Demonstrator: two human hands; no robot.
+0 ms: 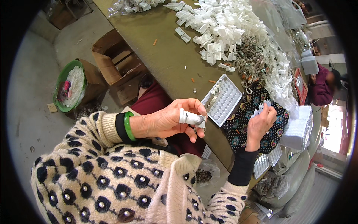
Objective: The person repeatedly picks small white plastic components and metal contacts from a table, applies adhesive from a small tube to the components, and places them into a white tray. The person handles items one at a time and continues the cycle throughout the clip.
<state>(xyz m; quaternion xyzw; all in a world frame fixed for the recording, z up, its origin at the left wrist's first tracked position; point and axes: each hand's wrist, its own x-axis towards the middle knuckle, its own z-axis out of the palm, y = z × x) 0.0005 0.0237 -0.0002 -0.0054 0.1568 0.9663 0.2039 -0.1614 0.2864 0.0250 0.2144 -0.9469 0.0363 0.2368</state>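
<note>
The left hand (pixel 169 118) is grasping a white tube (pixel 190 117), risking a drop if slackened; the right hand (pixel 261 123) is touching pale pieces (pixel 257 111), grip unclear.

Cream black-spotted sweater (pixel 112 175), black cuffs (pixel 242 167), green bangle (pixel 128 126)

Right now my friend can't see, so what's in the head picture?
A person's left hand holds a white tube while the right hand touches small pale pieces over a black patterned cloth. A tray with round wells and a heap of white plastic parts lie on an olive table.
</note>
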